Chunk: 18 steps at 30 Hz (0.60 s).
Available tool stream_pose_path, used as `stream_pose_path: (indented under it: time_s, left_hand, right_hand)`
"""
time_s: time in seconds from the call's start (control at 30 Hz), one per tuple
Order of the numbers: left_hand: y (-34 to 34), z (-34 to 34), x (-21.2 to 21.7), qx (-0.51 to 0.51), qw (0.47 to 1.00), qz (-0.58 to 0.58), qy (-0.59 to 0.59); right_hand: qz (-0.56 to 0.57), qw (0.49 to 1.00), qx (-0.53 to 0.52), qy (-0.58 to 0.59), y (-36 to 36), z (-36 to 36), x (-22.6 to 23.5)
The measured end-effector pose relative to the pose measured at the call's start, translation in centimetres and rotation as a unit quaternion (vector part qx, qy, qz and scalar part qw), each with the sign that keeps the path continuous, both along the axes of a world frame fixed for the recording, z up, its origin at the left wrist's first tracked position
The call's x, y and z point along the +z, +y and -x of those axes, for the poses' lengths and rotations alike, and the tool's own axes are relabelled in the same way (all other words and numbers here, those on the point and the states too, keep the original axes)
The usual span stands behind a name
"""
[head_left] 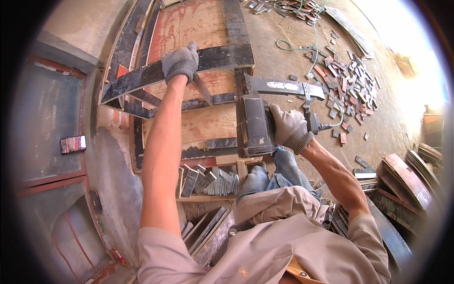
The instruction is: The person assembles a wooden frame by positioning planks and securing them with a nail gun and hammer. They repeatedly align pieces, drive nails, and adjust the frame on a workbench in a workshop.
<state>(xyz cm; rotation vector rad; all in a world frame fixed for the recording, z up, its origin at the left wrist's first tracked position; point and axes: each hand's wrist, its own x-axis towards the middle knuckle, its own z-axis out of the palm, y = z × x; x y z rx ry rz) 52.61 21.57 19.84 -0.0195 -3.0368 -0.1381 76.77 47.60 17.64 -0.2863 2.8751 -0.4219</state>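
My left hand, in a grey knit glove, is closed over a long black curved board that forms the top edge of a wooden frame. Short crosspieces join that board to a lower dark strip. In my gloved right hand is the grip of a black pneumatic nail gun. Its long magazine reaches to the right, and its nose end is at the frame's right end. A green air hose joins the tool's fitting. My left fingertips are hidden behind the board.
Beneath the frame lies a reddish-stained panel. Many small wood offcuts cover the floor at right. Cut pieces fill a shelf near my legs. Curved boards are stacked at lower right. A phone rests by the left window.
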Motion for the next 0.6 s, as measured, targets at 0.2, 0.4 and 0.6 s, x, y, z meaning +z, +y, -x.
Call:
stream_pose_path:
  time_s: [0.2, 0.4, 0.6]
  left_hand:
    - [-0.4, 0.0, -0.3, -0.012, 0.999, -0.024, 0.022]
    - [-0.6, -0.1, -1.0, -0.011, 0.998, -0.04, 0.047]
    - [-1.0, 0.0, -1.8, -0.014, 0.996, -0.066, 0.051]
  right_hand:
    - [-0.045, 0.998, 0.013, -0.047, -0.1, -0.5, -0.4]
    - [-0.131, 0.988, 0.081, -0.02, 0.4, 1.1, -1.6]
    - [-0.157, 0.982, 0.101, 0.005, -0.1, 2.4, -1.1]
